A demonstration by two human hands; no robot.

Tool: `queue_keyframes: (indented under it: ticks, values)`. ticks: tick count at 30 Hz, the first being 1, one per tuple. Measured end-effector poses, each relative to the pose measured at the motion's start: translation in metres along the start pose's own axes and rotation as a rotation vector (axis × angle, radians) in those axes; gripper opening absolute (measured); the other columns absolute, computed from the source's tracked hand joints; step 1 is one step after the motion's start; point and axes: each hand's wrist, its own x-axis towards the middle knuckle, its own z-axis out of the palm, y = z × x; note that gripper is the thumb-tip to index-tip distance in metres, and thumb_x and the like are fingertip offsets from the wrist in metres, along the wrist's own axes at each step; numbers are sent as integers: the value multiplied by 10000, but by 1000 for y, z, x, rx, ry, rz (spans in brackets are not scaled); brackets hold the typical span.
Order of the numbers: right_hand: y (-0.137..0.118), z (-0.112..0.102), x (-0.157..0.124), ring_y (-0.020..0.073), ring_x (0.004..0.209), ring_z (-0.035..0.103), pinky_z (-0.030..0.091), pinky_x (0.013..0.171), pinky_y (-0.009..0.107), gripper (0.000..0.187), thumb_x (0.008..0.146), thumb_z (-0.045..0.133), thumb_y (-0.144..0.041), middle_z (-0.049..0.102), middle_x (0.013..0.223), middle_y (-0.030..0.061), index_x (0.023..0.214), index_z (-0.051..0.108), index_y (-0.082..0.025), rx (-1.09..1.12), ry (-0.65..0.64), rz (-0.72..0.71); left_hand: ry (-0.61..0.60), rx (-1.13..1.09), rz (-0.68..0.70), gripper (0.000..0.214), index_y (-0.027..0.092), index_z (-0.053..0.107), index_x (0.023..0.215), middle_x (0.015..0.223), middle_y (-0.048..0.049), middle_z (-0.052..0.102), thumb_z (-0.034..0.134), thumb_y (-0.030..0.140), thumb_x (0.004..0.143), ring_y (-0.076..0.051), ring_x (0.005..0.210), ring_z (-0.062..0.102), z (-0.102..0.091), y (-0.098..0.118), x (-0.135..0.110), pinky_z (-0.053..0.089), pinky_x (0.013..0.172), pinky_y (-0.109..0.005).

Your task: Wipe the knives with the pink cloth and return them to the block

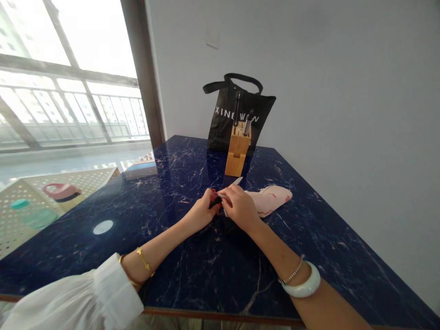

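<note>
Both my hands meet at the middle of the dark blue marble table point(192, 275). My left hand point(202, 211) is closed around the black handle of a knife point(236, 182), whose pale blade tip pokes out toward the far side. My right hand point(240, 206) is closed over the blade near the handle, pinching a bit of pale cloth against it. A pink-and-white cloth point(271, 198) lies just right of my right hand. A wooden knife block point(238, 151) with two black-handled tools stands upright just beyond.
A black tote bag point(239, 110) with white lettering stands against the grey wall behind the block. A big window fills the left. Below the table's left edge lies a perforated surface with red and teal items point(62, 191).
</note>
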Motion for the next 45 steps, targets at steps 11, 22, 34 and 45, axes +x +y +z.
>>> queue_keyframes:
  ticks: [11, 22, 34, 45]
  values:
    - [51, -4, 2, 189, 797, 540, 399, 669, 291, 168, 800, 416, -237, 569, 875, 53, 925, 525, -207, 44, 291, 357, -109, -53, -94, 190, 185, 405, 851, 626, 34, 594, 461, 356, 789, -70, 395, 485, 0, 1, -2, 363, 393, -179]
    - [43, -10, 1, 192, 750, 547, 395, 637, 291, 169, 810, 396, -281, 585, 870, 59, 922, 485, -192, 77, 423, 391, -138, -336, -197, 260, 189, 342, 819, 550, 62, 552, 485, 402, 777, -13, 244, 315, -1, 3, 1, 192, 242, -117]
    - [12, 4, 0, 168, 808, 541, 418, 697, 271, 133, 772, 431, -202, 564, 854, 35, 864, 527, -208, 195, 136, 148, -92, -290, -175, 277, 193, 308, 837, 560, 93, 485, 487, 396, 780, -1, 267, 304, 1, 2, 1, 194, 268, -126]
    - [2, 3, -2, 160, 755, 542, 406, 669, 264, 91, 735, 454, -188, 567, 811, 13, 806, 505, -212, 170, 87, 198, -36, -185, -82, 202, 187, 329, 851, 609, 69, 502, 446, 345, 807, -27, 391, 365, 4, -7, 3, 277, 399, -163]
